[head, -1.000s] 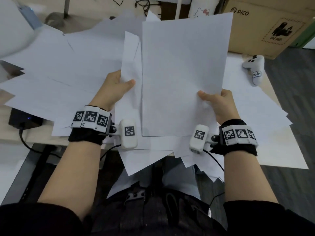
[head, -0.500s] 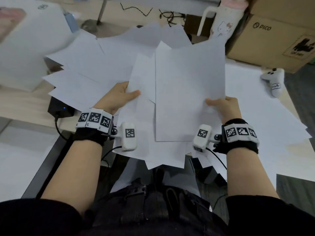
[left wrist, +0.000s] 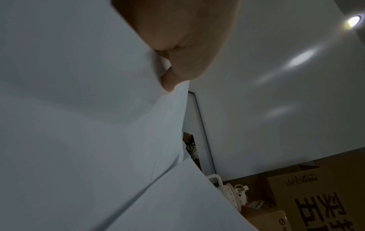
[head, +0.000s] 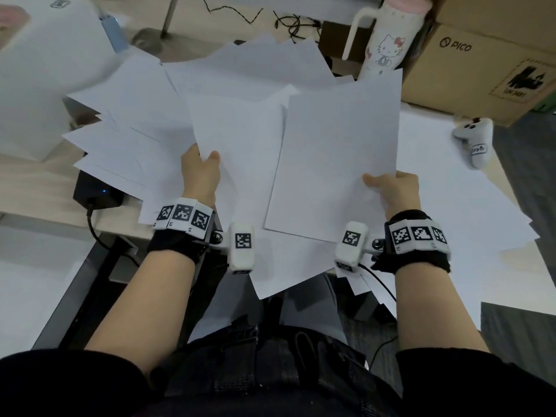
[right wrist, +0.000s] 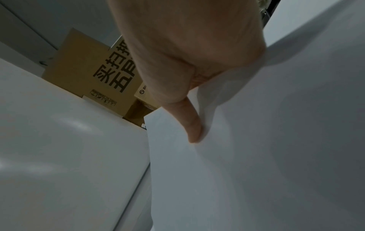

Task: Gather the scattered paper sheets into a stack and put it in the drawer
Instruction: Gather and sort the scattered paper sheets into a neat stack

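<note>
While a sheet is pinched at its right edge by the right hand, the left hand grips sheets lying leftward, long axes running away over the desk's near edge.

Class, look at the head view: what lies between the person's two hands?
Only overlapping paper sheets span the stretch between the left hand and right hand, seen in the head view.

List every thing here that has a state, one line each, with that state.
left hand: pinches the edge of a sheet.
right hand: grips the top sheet, thumb on its face.
top sheet: lifted, held at its near right corner.
loose sheets: fanned out, not squared up.
black box: blue light on, cable plugged in.
white controller: lying on paper, untouched.
tumbler: upright.
</note>
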